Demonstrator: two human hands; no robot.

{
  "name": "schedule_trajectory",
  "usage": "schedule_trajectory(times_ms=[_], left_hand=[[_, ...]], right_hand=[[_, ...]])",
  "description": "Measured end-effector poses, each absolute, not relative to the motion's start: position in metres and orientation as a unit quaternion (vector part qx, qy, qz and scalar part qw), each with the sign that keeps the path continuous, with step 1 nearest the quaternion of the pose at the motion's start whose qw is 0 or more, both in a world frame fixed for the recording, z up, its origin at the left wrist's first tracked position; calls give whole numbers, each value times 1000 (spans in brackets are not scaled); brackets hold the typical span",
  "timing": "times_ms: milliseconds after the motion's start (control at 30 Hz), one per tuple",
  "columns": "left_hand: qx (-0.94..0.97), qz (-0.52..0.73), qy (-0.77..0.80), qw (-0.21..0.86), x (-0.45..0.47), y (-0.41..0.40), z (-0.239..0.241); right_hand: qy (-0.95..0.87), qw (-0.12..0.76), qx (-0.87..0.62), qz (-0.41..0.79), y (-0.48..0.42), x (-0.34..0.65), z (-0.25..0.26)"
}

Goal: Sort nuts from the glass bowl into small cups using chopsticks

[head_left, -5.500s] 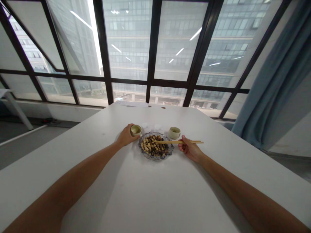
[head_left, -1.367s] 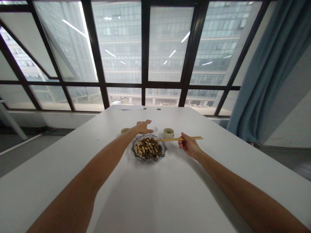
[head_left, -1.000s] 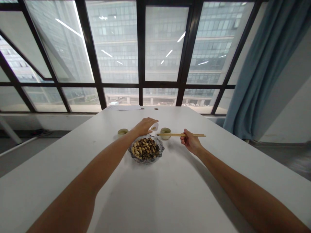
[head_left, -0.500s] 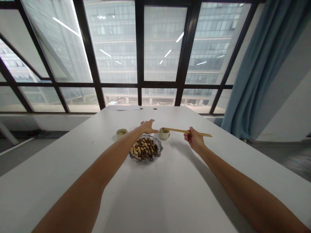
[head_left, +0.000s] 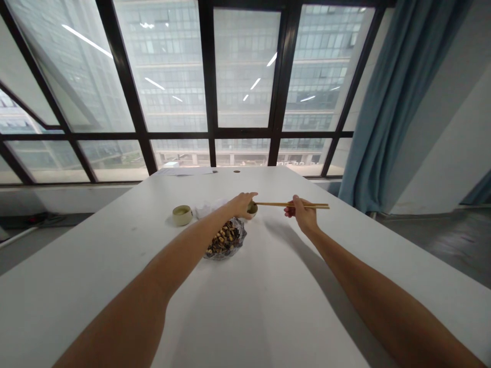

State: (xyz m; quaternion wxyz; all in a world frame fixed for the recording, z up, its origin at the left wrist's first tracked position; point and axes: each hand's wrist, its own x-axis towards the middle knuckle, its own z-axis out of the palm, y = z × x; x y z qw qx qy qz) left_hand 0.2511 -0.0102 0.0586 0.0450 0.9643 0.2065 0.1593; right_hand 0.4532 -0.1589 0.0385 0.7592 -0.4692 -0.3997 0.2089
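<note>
My left hand (head_left: pixel 242 205) reaches over the bowl and is closed around the left side of a small cup (head_left: pixel 251 213); its fingers partly hide the cup, which appears slightly tilted. In my right hand (head_left: pixel 303 214) is a pair of wooden chopsticks (head_left: pixel 276 204), held level, their tips at the cup's rim. Below my left forearm stands a clear, wavy-edged bowl (head_left: pixel 241 240) of peanuts and dark seeds (head_left: pixel 226 237), partly covered by the arm. A second small pale cup (head_left: pixel 182 215) stands upright to the left.
Something white and crumpled (head_left: pixel 205 209), perhaps thin plastic, lies behind my left forearm. White paper (head_left: pixel 184 171) rests at the far end of the white table (head_left: pixel 230 317). Beyond are dark-framed windows, with a blue curtain (head_left: pixel 379 117) on the right.
My left hand has moved onto the cup and closed around it; before, it was spread open just left of it. The chopsticks remain in my right hand, now more level. The view has shifted slightly right.
</note>
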Motion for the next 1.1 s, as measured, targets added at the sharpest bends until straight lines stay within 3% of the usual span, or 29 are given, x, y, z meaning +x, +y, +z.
schedule_trajectory(times_ms=[167, 367, 700, 967, 1100], left_hand=[[966, 181, 181, 32, 250, -7, 52], [959, 158, 219, 88, 249, -1, 54], [941, 125, 292, 121, 238, -7, 58], [913, 257, 316, 7, 147, -11, 72], [879, 325, 348, -10, 83, -18, 56]], right_hand=[[-448, 733, -485, 164, -165, 437, 44], [-532, 673, -506, 91, -164, 430, 35], [-555, 637, -529, 79, -169, 421, 46], [-583, 585, -555, 96, -175, 405, 55], [-619, 557, -553, 21, -177, 400, 59]])
